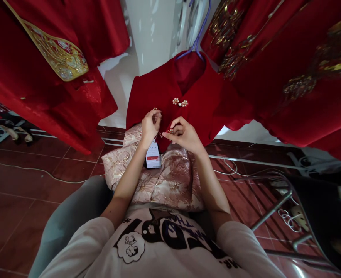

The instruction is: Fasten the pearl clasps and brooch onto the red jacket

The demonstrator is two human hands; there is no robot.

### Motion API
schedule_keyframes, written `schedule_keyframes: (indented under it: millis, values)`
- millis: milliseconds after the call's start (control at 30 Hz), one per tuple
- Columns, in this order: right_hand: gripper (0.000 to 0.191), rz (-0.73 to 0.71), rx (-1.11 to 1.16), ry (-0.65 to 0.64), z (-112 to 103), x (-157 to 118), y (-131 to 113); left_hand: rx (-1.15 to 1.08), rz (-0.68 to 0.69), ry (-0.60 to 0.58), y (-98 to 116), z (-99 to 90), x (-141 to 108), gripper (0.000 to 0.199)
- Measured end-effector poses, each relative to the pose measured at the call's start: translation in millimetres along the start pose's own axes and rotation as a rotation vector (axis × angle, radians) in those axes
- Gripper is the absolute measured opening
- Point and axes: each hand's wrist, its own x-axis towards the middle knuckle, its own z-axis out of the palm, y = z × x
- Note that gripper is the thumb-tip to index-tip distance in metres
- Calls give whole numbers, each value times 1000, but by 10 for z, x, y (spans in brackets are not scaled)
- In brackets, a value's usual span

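A red jacket [199, 106] hangs in front of me on a purple hanger [198, 42]. A pearl flower clasp [179, 102] fastens its chest. My left hand [150, 125] pinches the jacket's left front edge near a small gold button. My right hand [183, 135] pinches the opposite edge, fingertips on a second small clasp between the two hands. A white and red price tag [153, 155] dangles below my left hand. Under the jacket hangs a pink and gold brocade skirt [164, 179].
Red embroidered garments hang at the upper left [43, 65] and upper right [297, 69]. A metal rack frame [277, 204] and white cables stand at the right on the dark red tiled floor [20, 193]. A white wall [153, 34] is behind.
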Motion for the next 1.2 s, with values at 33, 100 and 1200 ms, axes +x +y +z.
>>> schedule_keyframes:
  millis: [33,100,1200]
  values:
    - [59,4,11,0,3,3,6,-14,-17,2,33,-15,19,15]
    - [60,17,46,4,10,27,23,-49,-40,13,84,-41,43,12]
    - [26,-206,-82,278,268,700,486,-117,-47,82,48,34,36,16]
